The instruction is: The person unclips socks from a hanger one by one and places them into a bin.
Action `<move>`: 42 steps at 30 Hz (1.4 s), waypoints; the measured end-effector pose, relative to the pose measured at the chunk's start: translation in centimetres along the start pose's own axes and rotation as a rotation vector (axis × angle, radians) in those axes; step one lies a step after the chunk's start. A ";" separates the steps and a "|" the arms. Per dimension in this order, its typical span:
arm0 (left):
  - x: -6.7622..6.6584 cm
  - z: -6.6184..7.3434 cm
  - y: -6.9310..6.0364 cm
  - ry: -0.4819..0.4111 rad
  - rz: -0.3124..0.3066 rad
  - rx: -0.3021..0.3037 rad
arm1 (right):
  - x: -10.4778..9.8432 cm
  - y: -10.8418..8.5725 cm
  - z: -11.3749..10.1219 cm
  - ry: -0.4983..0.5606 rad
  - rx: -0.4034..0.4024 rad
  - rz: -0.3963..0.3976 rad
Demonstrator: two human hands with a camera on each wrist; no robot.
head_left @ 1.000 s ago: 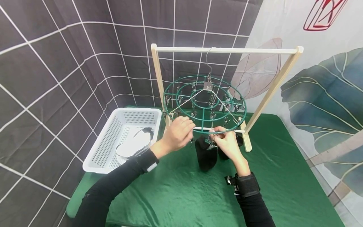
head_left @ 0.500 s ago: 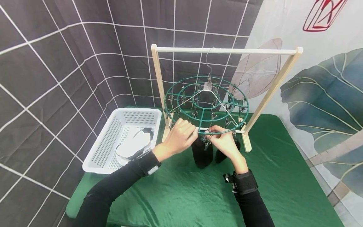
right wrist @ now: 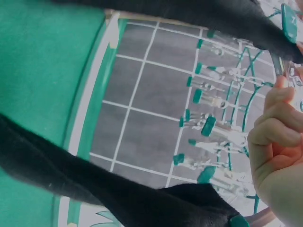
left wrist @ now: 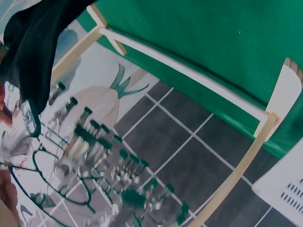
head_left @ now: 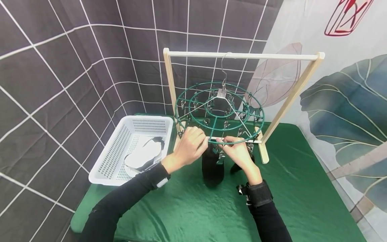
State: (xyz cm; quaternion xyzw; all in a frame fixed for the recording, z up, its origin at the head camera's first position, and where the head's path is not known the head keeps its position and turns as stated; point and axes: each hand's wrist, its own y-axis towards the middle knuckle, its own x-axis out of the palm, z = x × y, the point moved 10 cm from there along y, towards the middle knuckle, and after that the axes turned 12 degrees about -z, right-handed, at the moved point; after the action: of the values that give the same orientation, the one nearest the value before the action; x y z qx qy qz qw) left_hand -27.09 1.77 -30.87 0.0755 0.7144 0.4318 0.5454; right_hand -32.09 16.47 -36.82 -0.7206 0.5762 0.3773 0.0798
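Observation:
A round green clip hanger (head_left: pixel 213 129) hangs by its hook. My left hand (head_left: pixel 191 144), fingers curled, holds the front left of its outer rim; the fingertips are hidden. Just right of it, my right hand (head_left: pixel 239 153) pinches at the front rim, where a metal clip (head_left: pixel 221 157) with green tips dangles below the fingers. A black sock (head_left: pixel 213 168) hangs below and between both hands. In the right wrist view, the right hand (right wrist: pixel 279 137) has curled fingers beside the sock's clip (right wrist: pixel 289 23). Another black sock (head_left: pixel 237 168) is partly hidden behind the right hand.
The wooden stand (head_left: pixel 293 97) carries the hanger on its white top bar (head_left: pixel 272 56). To the left, a white slotted basket (head_left: pixel 105 168) holds white and dark grey fabric (head_left: pixel 145 154). Several more clips (right wrist: pixel 208 127) hang from the rings. Green cloth (head_left: pixel 187 208) covers the table.
The front black sock has shifted left, closer to my left hand. My right hand has moved slightly left along the rim, and the hanger has turned a little.

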 end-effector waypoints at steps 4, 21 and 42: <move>-1.2 1.4 -1.0 -0.010 0.152 0.060 | 0.1 -0.3 0.3 0.052 0.015 -0.005; 7.6 -2.9 -4.6 -0.390 -0.453 -0.520 | 0.0 -0.5 0.7 0.090 0.014 0.024; 8.4 -4.2 -4.7 -0.930 -0.314 -0.679 | -0.3 -1.2 -1.9 0.162 0.027 -0.033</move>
State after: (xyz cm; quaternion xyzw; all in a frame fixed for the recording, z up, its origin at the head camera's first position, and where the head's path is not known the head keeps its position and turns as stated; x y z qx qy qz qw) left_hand -32.20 1.50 -39.98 -0.0283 0.2252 0.4720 0.8519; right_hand -30.15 16.02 -35.66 -0.7570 0.5740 0.3083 0.0488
